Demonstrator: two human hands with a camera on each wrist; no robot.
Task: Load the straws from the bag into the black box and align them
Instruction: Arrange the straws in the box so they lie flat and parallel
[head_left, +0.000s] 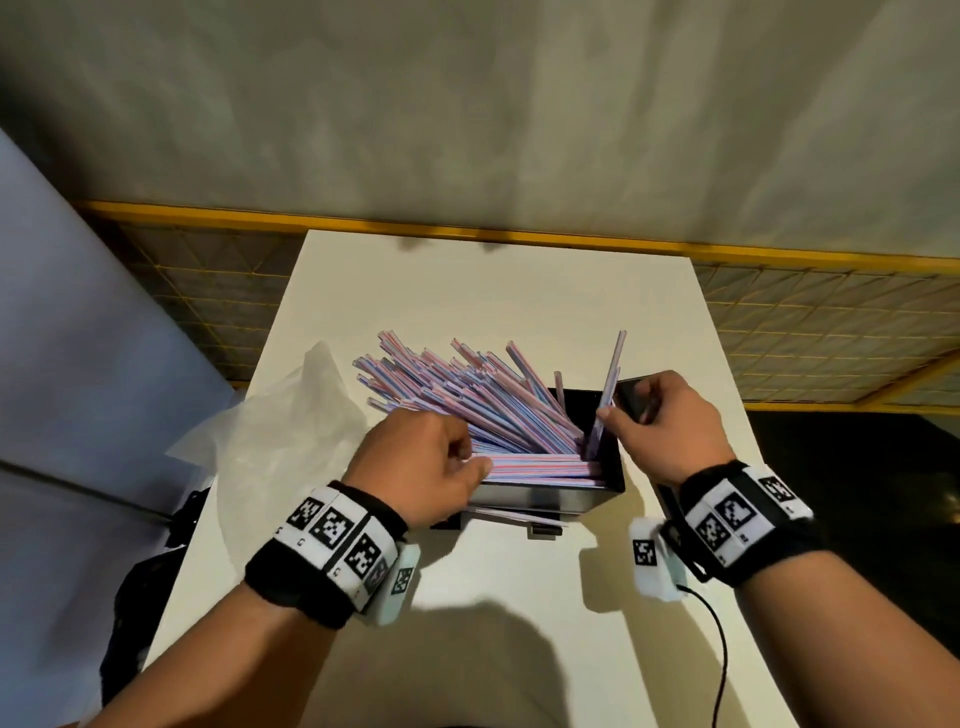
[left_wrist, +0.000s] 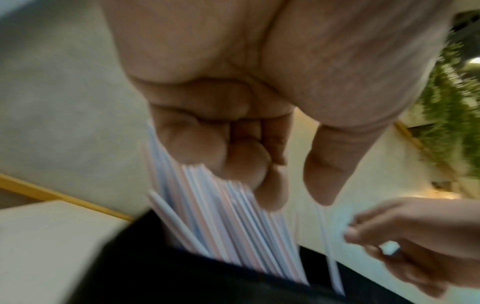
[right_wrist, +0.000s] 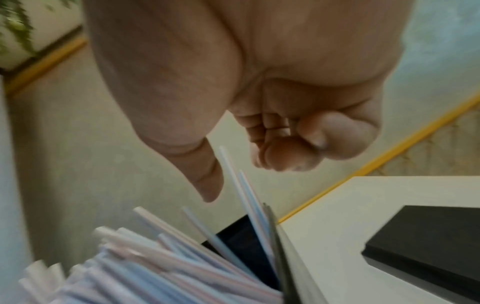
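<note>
Left hand (head_left: 423, 460) fingers curled, gripping the near flat bundle of straws (head_left: 467, 405) at the box (head_left: 545, 499) left end. Right hand (head_left: 660, 421) pinches a couple of near-upright straws at the right end. Most straws fan out leaning left in the box, unaligned. Light, slick, crushable: grip bundles mid-length, loosely. Empty bag (head_left: 280, 426) beyond left on the tabletop (head_left: 493, 291).

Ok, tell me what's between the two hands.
In the head view, the straws fanned in the black box fill the gap between the left hand and the right hand; both hands grip some straws.
</note>
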